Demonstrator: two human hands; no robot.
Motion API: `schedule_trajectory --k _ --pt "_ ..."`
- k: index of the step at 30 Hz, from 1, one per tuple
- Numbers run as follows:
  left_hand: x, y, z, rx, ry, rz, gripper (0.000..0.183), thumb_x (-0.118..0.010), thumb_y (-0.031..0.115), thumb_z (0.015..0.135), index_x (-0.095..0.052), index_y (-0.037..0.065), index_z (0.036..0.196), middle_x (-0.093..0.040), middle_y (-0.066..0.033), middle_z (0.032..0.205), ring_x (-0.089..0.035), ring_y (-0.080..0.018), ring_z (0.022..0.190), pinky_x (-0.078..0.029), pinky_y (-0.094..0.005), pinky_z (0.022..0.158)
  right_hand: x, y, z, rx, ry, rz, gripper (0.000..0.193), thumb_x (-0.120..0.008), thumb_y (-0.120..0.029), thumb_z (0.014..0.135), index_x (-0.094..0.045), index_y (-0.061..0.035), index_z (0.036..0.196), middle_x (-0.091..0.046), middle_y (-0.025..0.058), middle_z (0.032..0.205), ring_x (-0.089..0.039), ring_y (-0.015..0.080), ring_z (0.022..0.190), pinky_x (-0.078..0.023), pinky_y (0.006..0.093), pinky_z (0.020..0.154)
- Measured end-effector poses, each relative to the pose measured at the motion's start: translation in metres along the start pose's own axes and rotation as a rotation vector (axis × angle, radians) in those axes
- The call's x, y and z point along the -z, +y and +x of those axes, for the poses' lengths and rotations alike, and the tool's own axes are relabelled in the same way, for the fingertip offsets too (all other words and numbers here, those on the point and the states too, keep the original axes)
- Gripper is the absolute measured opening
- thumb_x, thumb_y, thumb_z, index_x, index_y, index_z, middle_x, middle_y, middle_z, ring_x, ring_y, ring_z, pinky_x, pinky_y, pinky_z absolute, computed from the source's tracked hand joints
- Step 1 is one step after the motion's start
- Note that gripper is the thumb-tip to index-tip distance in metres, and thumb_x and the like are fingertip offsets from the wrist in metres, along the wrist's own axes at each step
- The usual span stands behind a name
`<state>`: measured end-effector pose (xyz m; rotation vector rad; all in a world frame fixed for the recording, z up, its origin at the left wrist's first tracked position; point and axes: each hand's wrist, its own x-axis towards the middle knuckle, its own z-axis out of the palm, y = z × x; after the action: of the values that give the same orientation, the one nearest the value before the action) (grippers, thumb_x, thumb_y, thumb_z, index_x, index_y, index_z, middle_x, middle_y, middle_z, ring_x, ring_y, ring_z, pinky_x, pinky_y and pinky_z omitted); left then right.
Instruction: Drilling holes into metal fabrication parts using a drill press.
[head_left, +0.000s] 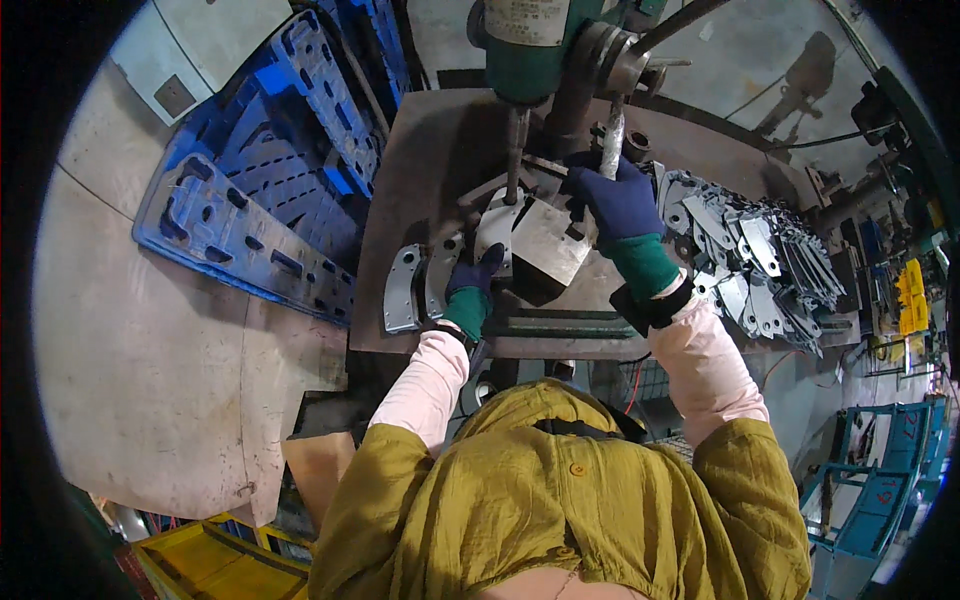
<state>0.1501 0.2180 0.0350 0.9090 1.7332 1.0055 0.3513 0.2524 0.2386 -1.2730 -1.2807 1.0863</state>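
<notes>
My left hand, in a dark blue glove with a green cuff, closes on the near edge of a flat metal plate. The plate lies beneath the spindle of a green drill press, against a shiny metal block. The tool's tip meets or nearly meets the plate; I cannot tell which. Higher up on the right, my right hand, gloved alike, wraps round the silvery lower part of the press's feed lever. Two curved plates with holes lie left of my left hand.
A heap of loose metal plates covers the right of the brown worktable. Blue plastic pallets stand to the left, over pale boards. A yellow metal frame sits lower left, and blue racks stand lower right.
</notes>
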Motion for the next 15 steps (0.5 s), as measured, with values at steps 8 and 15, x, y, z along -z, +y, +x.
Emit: schedule_trajectory --k 8,15 --pt "0.003 0.022 -0.017 -0.068 0.045 0.165 0.08 -0.062 0.068 0.077 -0.063 0.001 0.119 -0.062 -0.0278 0.116 -0.06 -0.0426 0.107 -0.046 -0.0461 0.089 0.001 0.036 0.023 0.184 0.275 -0.357 0.035 -0.067 -0.033 0.082 -0.067 -0.0066 0.105 -0.068 0.0174 0.077 -0.069 0.0314 0.074 -0.052 0.0413 0.067" --pt "0.003 -0.002 -0.004 -0.12 0.027 0.185 0.079 -0.066 0.063 0.078 -0.059 0.002 0.127 -0.061 -0.0236 0.124 -0.058 -0.0394 0.113 -0.043 -0.0433 0.095 0.0 0.042 0.035 0.411 0.439 -0.541 0.033 -0.068 -0.034 0.082 -0.067 -0.0084 0.103 -0.068 0.019 0.086 -0.067 0.0375 0.078 -0.053 0.0443 0.069"
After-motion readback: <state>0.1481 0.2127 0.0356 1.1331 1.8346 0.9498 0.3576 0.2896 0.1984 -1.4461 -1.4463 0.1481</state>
